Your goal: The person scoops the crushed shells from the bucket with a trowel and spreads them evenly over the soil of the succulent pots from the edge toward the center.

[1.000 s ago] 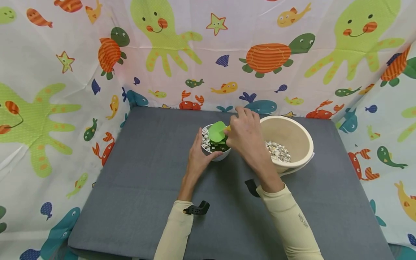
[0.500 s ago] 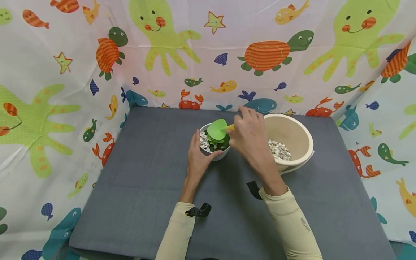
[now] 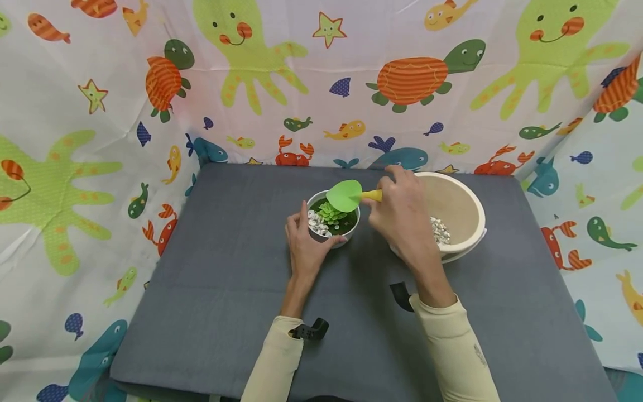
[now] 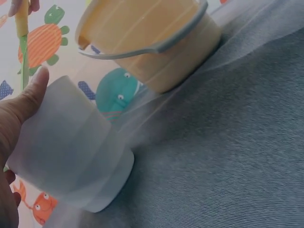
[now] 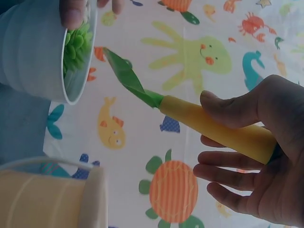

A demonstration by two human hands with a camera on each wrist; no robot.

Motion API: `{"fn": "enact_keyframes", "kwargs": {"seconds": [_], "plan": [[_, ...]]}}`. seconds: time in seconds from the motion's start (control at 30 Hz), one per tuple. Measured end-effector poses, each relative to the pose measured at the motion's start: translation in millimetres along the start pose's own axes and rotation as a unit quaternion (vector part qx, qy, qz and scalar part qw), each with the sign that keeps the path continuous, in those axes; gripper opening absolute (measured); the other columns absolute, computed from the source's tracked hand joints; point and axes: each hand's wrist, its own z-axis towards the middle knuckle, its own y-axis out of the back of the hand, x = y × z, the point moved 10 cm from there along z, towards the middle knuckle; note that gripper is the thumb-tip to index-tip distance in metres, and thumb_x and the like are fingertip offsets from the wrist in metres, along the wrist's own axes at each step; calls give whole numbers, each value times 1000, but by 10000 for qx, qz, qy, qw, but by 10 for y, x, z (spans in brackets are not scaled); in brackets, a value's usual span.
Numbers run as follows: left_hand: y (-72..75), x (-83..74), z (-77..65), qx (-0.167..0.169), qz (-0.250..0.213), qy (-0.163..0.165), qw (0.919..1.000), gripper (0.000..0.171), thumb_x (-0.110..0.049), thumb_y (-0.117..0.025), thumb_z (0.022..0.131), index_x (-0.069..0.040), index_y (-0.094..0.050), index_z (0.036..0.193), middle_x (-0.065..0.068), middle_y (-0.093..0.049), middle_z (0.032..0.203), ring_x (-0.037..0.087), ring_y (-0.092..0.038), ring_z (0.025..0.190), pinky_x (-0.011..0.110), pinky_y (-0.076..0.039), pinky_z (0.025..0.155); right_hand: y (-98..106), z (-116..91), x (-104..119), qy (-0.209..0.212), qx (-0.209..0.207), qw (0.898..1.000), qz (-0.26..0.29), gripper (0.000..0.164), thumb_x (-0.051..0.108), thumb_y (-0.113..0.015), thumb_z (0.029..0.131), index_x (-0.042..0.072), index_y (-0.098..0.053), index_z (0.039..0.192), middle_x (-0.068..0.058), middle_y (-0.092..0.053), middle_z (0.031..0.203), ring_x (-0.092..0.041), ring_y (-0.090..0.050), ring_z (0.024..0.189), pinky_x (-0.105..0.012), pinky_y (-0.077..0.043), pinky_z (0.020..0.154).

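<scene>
My left hand (image 3: 312,241) grips the side of a white plant pot (image 4: 71,147), thumb at the near rim. In the pot a green succulent (image 3: 330,214) stands in dark soil, with white pebbles (image 3: 317,223) along the left side. My right hand (image 3: 404,215) holds a small toy shovel by its yellow handle (image 5: 213,126), between thumb and fingers. Its green blade (image 3: 344,195) overlaps the pot's back right rim in the head view. The right wrist view shows the blade (image 5: 127,76) above and apart from the rim.
A cream bucket (image 3: 464,215) with a handle stands right of the pot, partly behind my right hand. White pebbles (image 3: 440,230) lie in its bottom. Both stand on a grey cloth-covered table (image 3: 226,268). A curtain with sea animals (image 3: 341,50) hangs behind and at both sides.
My right hand has moved right with the shovel, so the blade has slid off the succulent toward the pot's back right edge. My left hand stays on the pot.
</scene>
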Motion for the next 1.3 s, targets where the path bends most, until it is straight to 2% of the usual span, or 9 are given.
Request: {"fn": "enact_keyframes", "kwargs": {"seconds": [0.13,0.23,0.3,0.4,0.53,0.8,1.0,1.17,1.3], "plan": [[35,-49,-39,-281,64,-337,9990,126,-47,-102,54,-7,-45,159,19,-49,116,31,-49,105,51,-46,102,138,-62,-139,-125,-355,9993,-52,32,17,-84,84,-13,-74,94,-29,-69,124,-46,-64,115,-59,-52,100],[40,-50,4,-195,-65,-543,9983,130,-45,-103,52,-7,-42,160,21,-48,117,33,-47,106,52,-46,101,284,-109,-264,-276,-704,9971,-42,32,15,-83,84,-14,-74,94,-30,-69,122,-46,-65,113,-60,-53,95],[9,-28,66,109,-166,-586,9981,135,-41,-104,52,-9,-35,164,23,-48,129,36,-49,118,54,-46,108,393,-147,-359,-416,-937,9947,-10,33,15,-83,84,-15,-74,95,-30,-69,122,-47,-65,111,-63,-53,93],[-105,34,159,935,-348,-386,9943,141,-39,-104,57,-18,-20,169,21,-39,158,39,-42,146,57,-43,118,557,-223,-538,-699,-1187,9905,11,35,15,-82,85,-16,-73,98,-30,-68,124,-50,-63,110,-67,-49,93],[-231,90,181,1652,-454,39,9852,141,-44,-101,63,-31,-9,169,12,-33,168,33,-40,153,56,-42,121,722,-342,-860,-1253,-1170,9852,-45,37,15,-82,86,-17,-72,102,-31,-65,128,-53,-59,113,-69,-43,101],[-190,-73,87,936,113,-59,9955,138,-58,-100,57,-18,-27,167,21,-42,150,37,-46,139,59,-42,117,826,-528,-1432,-2037,-875,9751,-34,42,19,-81,87,-18,-71,104,-33,-62,132,-51,-54,121,-66,-46,100],[-214,-101,39,862,117,-66,9962,135,-64,-95,60,-24,-25,168,21,-38,154,37,-39,144,66,-33,119,816,-613,-1650,-2334,-527,9708,-188,44,19,-79,88,-20,-69,107,-35,-56,141,-53,-50,129,-67,-45,103],[-191,-232,54,511,303,-622,9963,123,-95,-60,71,-21,-33,165,24,-33,163,41,-25,156,69,-20,122,676,-621,-1755,-2178,-172,9742,-570,40,15,-80,86,-20,-70,102,-40,-56,136,-58,-47,131,-75,-38,106],[-183,-473,77,284,129,-1106,9934,117,-97,-44,77,-18,-39,163,21,-29,168,39,-16,162,70,-13,126,542,-597,-1771,-1942,41,9765,-937,35,8,-79,83,-22,-70,98,-42,-54,137,-56,-45,136,-74,-33,114]]}}
